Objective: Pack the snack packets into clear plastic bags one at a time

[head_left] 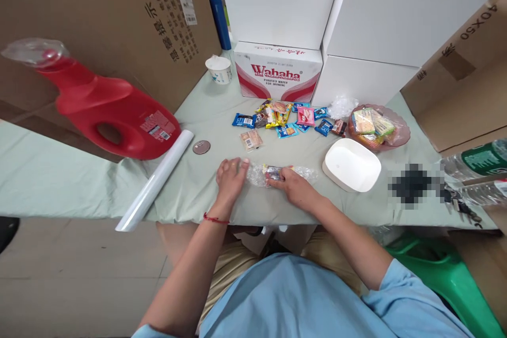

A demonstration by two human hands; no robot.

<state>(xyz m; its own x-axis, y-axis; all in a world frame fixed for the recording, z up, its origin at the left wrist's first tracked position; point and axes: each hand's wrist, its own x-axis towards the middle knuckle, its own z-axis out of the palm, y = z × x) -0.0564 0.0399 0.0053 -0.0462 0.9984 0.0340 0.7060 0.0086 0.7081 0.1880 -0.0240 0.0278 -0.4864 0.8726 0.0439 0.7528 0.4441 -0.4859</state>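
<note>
On the green cloth near the table's front edge lies a strip of clear bubble wrap [256,173], with a small printed snack packet [272,171] on its middle. My right hand [298,189] is closed on the packet, thumb on top and index finger along its near side. My left hand [231,182] rests at the strip's left end, back upward. Its thumb touches the wrap's edge, and the bent fingers lie on the cloth, apart from the thumb.
Several wrapped snacks [277,116] lie behind my hands. A white tub [351,165] and a pink bowl of packets [402,129] stand right. Left are a round metal disc [202,147], a white roll [158,179] and a red jug [119,111]. Boxes [279,71] close off the back.
</note>
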